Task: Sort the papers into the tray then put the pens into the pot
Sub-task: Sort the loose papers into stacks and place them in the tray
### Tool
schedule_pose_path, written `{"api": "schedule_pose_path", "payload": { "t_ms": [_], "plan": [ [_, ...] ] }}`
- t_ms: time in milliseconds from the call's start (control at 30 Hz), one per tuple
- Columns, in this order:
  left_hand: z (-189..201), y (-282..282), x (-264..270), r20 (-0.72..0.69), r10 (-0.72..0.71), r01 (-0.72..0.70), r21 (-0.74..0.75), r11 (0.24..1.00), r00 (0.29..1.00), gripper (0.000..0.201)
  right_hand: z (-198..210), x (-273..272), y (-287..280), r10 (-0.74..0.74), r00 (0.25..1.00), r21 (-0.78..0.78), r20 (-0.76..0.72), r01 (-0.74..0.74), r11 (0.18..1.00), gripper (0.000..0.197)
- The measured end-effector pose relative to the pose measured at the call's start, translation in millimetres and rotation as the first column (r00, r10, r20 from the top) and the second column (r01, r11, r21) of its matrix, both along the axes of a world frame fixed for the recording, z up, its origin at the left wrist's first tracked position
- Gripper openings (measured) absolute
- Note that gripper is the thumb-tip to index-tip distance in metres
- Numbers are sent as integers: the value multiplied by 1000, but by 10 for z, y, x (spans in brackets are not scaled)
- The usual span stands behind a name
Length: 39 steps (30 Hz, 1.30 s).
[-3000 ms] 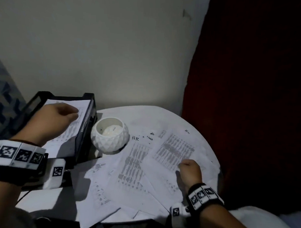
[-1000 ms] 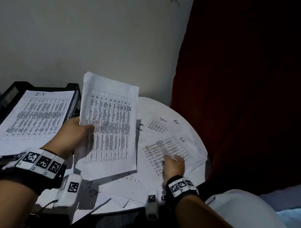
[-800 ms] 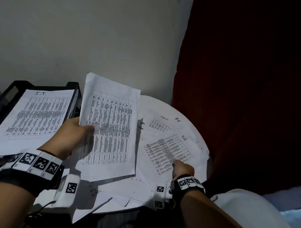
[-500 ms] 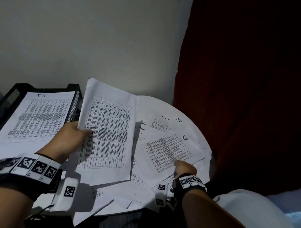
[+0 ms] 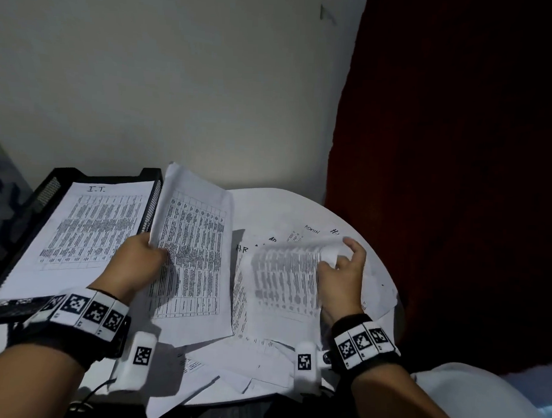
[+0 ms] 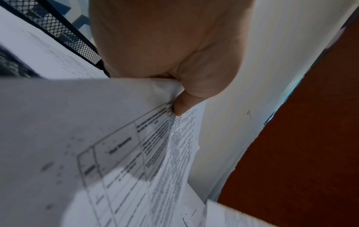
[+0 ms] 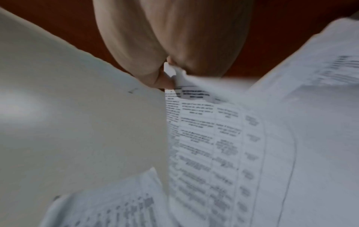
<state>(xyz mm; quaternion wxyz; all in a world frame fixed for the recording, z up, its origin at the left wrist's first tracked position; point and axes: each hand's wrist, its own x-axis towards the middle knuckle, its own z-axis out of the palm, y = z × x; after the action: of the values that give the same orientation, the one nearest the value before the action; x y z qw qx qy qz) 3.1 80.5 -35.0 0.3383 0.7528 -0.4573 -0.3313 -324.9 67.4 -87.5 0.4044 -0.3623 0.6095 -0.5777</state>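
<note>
My left hand (image 5: 138,260) pinches the left edge of a printed sheet (image 5: 195,256) and holds it up beside the black mesh tray (image 5: 150,201); the thumb (image 6: 184,104) lies on its print. The tray's top paper (image 5: 89,230) is headed "I.T.". My right hand (image 5: 341,267) pinches the top right corner of another printed sheet (image 5: 281,278) and lifts it off the loose papers (image 5: 263,358) on the round white table (image 5: 300,206). That pinched corner (image 7: 174,75) curls between thumb and finger. The pot and pens are out of sight.
A dark red curtain (image 5: 457,184) hangs close on the right, a pale wall (image 5: 179,80) behind. Papers marked "ADMIN" (image 5: 311,229) and "HR" (image 5: 241,249) lie at the table's back. Loose sheets overhang the table's front edge.
My right hand moved from the lower edge of the pile up to a sheet's top corner and lifted it. The left hand's sheet tilted lower, toward the tray. The pot, visible 3 s ago, is now hidden.
</note>
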Motion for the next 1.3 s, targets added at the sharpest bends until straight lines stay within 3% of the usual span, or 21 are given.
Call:
{"api": "schedule_pose_path", "payload": {
  "t_ms": [133, 267, 367, 500, 567, 633, 700, 767, 833, 933, 1000, 1067, 1100, 1167, 1233, 1300],
  "plan": [
    [59, 51, 30, -27, 8, -8, 11, 1000, 1000, 4, 321, 130, 66, 70, 985, -78, 155, -59, 995, 67],
    [58, 120, -73, -339, -30, 53, 58, 997, 940, 7, 399, 203, 175, 129, 959, -25, 253, -127, 992, 67],
    [62, 167, -210, -464, -52, 84, 48, 995, 884, 2, 287, 260, 235, 100, 969, 105, 224, -126, 986, 61],
    [-37, 103, -221, -582, -94, 143, 39, 989, 807, 44, -67, 414, 226, 141, 963, 274, 231, -204, 940, 32],
    [-119, 76, -255, -614, -94, 121, 3, 993, 784, 49, -248, 484, 188, 165, 953, 356, 254, -251, 900, 43],
    [-131, 97, -350, -691, -133, 151, -35, 988, 710, 52, -388, 517, 154, 161, 938, 406, 308, -283, 869, 45],
    [-139, 138, -410, -565, -245, 271, -39, 962, 788, 62, -435, 547, 149, 176, 930, 417, 321, -306, 856, 26],
    [-156, 151, -422, -258, -337, 342, -28, 939, 905, 40, -483, 508, 114, 178, 934, 404, 311, -300, 864, 11],
    [-132, 156, -426, -25, -289, 289, 4, 957, 957, 23, -470, 389, 88, 154, 945, 397, 288, -265, 879, 8],
    [-103, 128, -372, -51, -203, 202, -28, 979, 978, 22, -539, -35, 71, -22, 1000, 465, -17, 27, 885, 11],
    [-72, 91, -304, -65, -145, 143, -40, 989, 987, 23, -651, -390, 126, -130, 958, 569, -257, 258, 781, 49],
    [-31, 78, -261, -61, -105, 101, -57, 993, 993, 22, -781, -609, 175, -227, 930, 639, -290, 365, 677, 88],
    [-33, 75, -238, -80, -96, 91, -67, 994, 992, 22, -832, -650, 217, -270, 932, 660, -240, 361, 659, 98],
    [-41, 71, -198, -108, -90, 82, -71, 994, 990, 24, -950, -665, 265, -285, 927, 632, -244, 375, 678, 85],
    [-51, 79, -165, -96, -90, 84, -59, 995, 991, 25, -969, -652, 299, -296, 934, 589, -199, 356, 726, 51],
    [-60, 88, -148, -71, -90, 87, -47, 995, 993, 26, -1017, -694, 283, -190, 932, 584, -308, 344, 735, 27]
  ]
}}
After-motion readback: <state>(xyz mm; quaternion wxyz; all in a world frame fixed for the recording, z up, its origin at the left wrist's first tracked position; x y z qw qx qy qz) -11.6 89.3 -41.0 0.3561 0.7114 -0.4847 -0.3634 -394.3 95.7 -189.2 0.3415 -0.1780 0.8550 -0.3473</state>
